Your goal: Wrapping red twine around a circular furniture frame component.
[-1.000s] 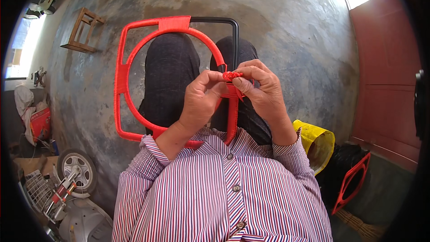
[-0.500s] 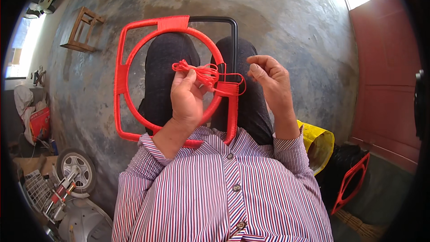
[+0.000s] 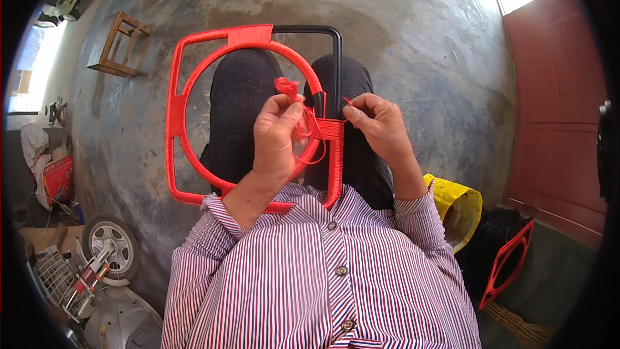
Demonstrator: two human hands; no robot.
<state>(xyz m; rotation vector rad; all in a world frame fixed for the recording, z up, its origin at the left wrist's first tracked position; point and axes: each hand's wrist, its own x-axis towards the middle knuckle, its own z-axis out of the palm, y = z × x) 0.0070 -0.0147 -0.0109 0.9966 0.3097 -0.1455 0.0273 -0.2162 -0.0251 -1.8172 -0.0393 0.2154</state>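
A squarish frame (image 3: pixel 172 115) with a ring inside it lies across my thighs, mostly wrapped in red cord. Its upper right corner is bare black tube (image 3: pixel 338 68). My left hand (image 3: pixel 273 145) is closed on a loose bundle of red cord (image 3: pixel 287 86), held over the ring's right side. From it, loops of cord hang down beside the wrapped joint (image 3: pixel 330 130) that ties ring to frame. Just right of the black tube, my right hand (image 3: pixel 380 123) pinches a short visible piece of the red cord between thumb and fingers.
A small wooden stool (image 3: pixel 113 64) stands at the far left. To the near left is a scooter's wheel (image 3: pixel 111 245). On the right are a yellow bag (image 3: pixel 457 203), another red-edged frame (image 3: pixel 508 260) and a dark red door (image 3: pixel 555 116).
My right hand has moved left and down to the black tube and now pinches the cord. In my left hand the bundle has turned more upright, and its loops hang lower.
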